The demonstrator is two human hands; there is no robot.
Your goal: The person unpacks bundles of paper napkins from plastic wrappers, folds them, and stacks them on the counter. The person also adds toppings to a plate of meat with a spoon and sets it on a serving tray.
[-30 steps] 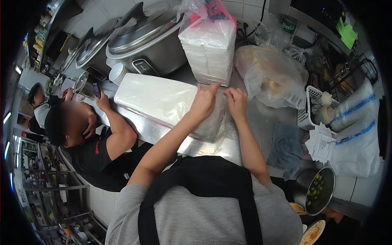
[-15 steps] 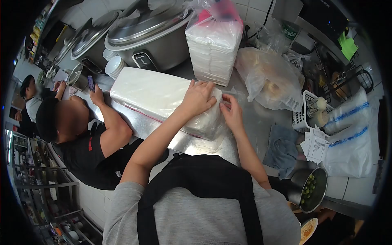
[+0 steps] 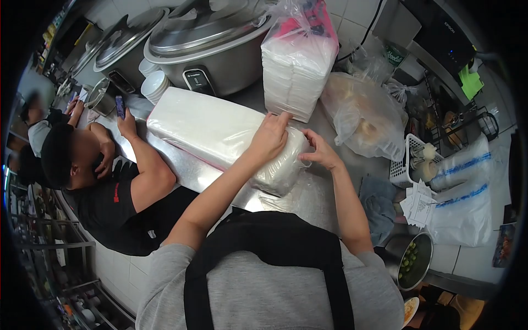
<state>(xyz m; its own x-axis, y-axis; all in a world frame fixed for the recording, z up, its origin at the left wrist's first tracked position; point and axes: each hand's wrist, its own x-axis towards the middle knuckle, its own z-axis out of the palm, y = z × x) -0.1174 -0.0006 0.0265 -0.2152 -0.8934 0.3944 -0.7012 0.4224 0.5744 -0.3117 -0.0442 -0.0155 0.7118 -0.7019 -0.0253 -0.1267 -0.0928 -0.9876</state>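
A long white pack of what look like paper napkins in clear plastic [image 3: 203, 121] lies across the steel counter. My left hand [image 3: 269, 136] grips the pack's upper edge near its right end, fingers bent over the plastic. At that end is my right hand [image 3: 323, 152], thumb and forefinger apart around the pack's corner. Loose clear film [image 3: 308, 195] spreads on the counter below the end. Just behind stands a tall stack of white napkins in a clear and pink bag [image 3: 294, 77].
Large rice cookers [image 3: 212, 49] and stacked white bowls [image 3: 155, 85] stand at the back. To the right are a tied plastic bag [image 3: 363, 115], a white basket [image 3: 400, 171], a grey cloth [image 3: 377, 206] and a steel pot of green fruit [image 3: 421, 269]. A person holding a phone [image 3: 120, 107] leans at left.
My right hand has shifted away from the pack's end and its fingers have spread. My left fingers have curled more over the upper edge. The pack's end looks more squared.
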